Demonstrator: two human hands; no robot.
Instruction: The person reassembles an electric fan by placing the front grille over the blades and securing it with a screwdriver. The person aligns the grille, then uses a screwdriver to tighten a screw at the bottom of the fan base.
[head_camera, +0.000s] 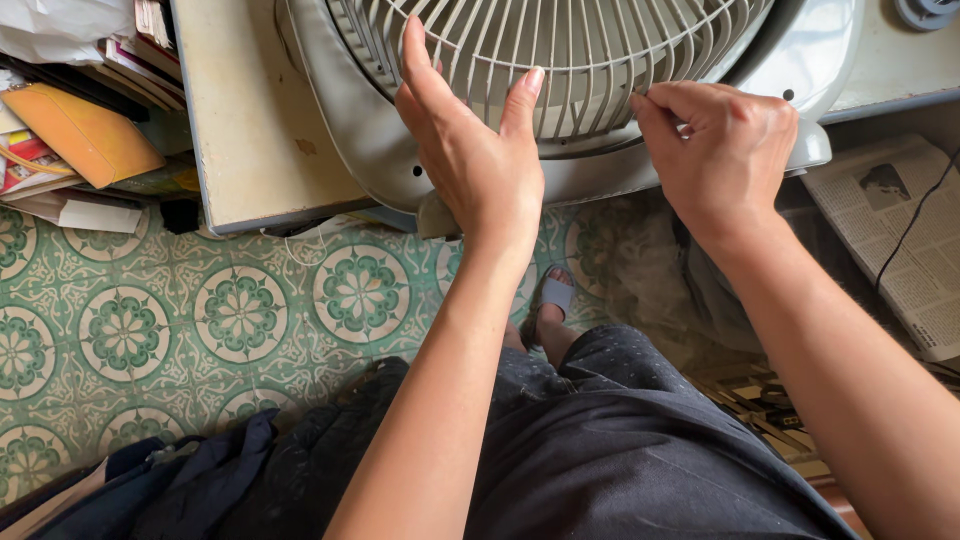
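- The left hand (470, 150) lies flat, its grip spread apart, fingers resting on the pale fan grille (560, 60) and the housing rim just below it.
- The right hand (720, 140) has its grip pinched together on a grille rib at the lower edge, right of the flat palm.
- The fan (340, 140) lies face up on the cream worktop (240, 130), directly under both hands.
- To do this well, I'd judge the flat hand should press steadily while the pinch works along the rim in short, even pulls, not bending ribs.
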